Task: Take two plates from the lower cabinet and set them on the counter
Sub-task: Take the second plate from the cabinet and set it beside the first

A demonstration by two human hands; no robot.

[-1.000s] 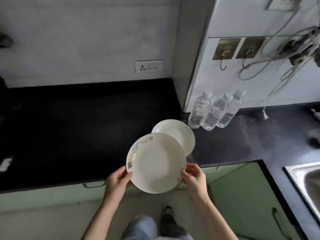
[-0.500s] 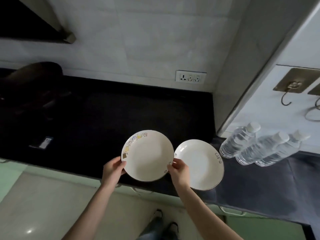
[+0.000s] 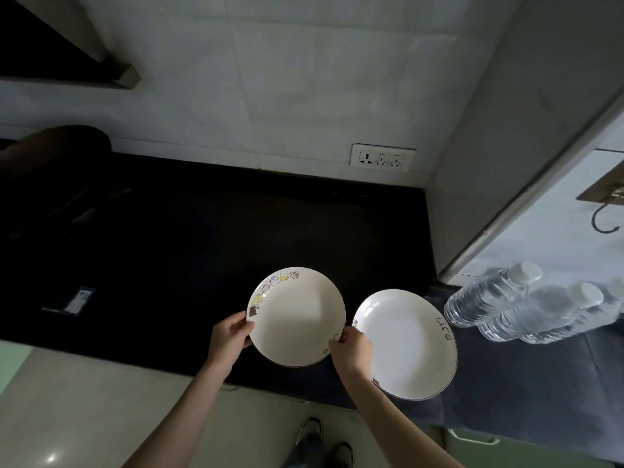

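I see the black counter (image 3: 175, 244) filling the middle of the view, with a pale tiled wall (image 3: 304, 79) behind it. A dark bulky object (image 3: 54, 170) sits at its far left, too dim to identify. Two white plates are over the counter's front part. The decorated plate (image 3: 297, 315) is on the left, with a row of small coloured cartoon figures along its upper-left rim and a few dark marks at lower right that I can't read. I can't tell if it touches the surface. The Life plate (image 3: 415, 346) lies just to its right near the counter's front edge, with "Life" in dark handwritten letters on its right rim. The rims are nearly touching. Three clear water bottles (image 3: 489, 300) with white caps stand right of that plate in the corner, and I see no readable label. My left hand (image 3: 229, 336) grips the decorated plate's left rim, thumb on top. My right hand (image 3: 351, 349) pinches the same plate's lower-right rim and sits over the left edge of the Life plate. Shoes (image 3: 312, 434) show on the floor below. A white wall socket (image 3: 382, 157) is on the back wall, and a metal hook (image 3: 604, 219) is at far right. A small card (image 3: 76, 300) lies on the counter at left, its print too small to read.
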